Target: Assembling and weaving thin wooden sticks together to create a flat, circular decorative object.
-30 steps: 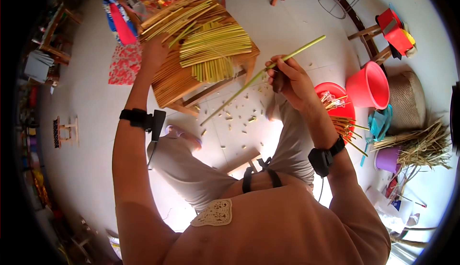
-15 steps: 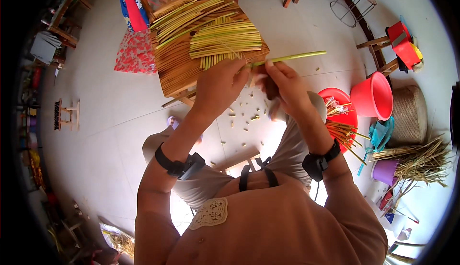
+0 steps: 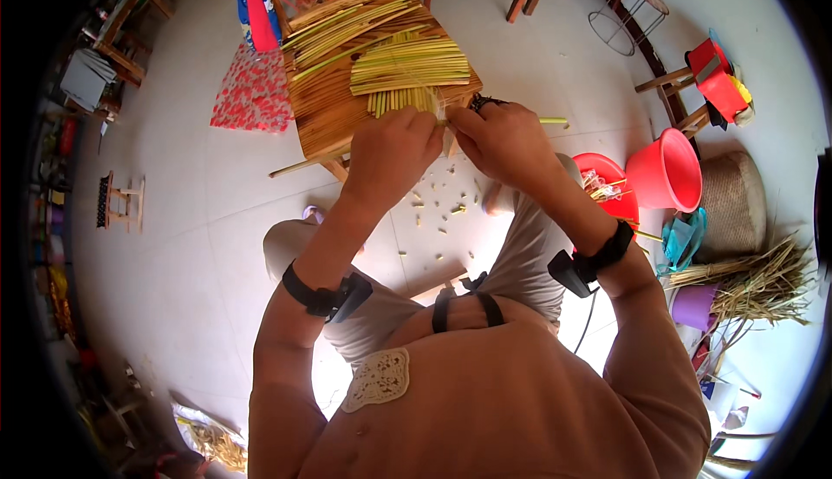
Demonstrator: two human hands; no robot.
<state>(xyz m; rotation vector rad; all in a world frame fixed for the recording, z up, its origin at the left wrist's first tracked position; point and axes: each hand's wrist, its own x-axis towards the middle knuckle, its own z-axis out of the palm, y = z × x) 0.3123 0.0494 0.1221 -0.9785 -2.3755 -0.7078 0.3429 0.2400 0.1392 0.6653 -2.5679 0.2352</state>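
Observation:
My left hand [image 3: 392, 148] is closed at the near edge of a wooden chair seat [image 3: 322, 102], its fingers bent in a pinch. Close beside it, my right hand [image 3: 510, 143] is closed too, fingertips almost meeting the left's. A green straw stalk [image 3: 553, 120] runs behind my right hand, its end sticking out to the right. Pale thread [image 3: 440, 91] stretches near the fingertips. Just beyond my hands lies a woven-looking panel of straw stalks [image 3: 409, 67], laid crosswise over others. A small black object [image 3: 485, 101] shows at my right fingers; its kind is unclear.
Loose stalks [image 3: 347, 24] lie at the seat's far side. Short cut pieces [image 3: 458, 210] litter the floor. To the right stand a red basin [image 3: 631, 203] with stalks, a red bucket [image 3: 667, 171], a woven basket [image 3: 732, 202] and a purple pot [image 3: 693, 306] by dry straw.
My right hand has turned over and come in closer to the left. Less of the green stalk now sticks out on the right. The view has shifted slightly.

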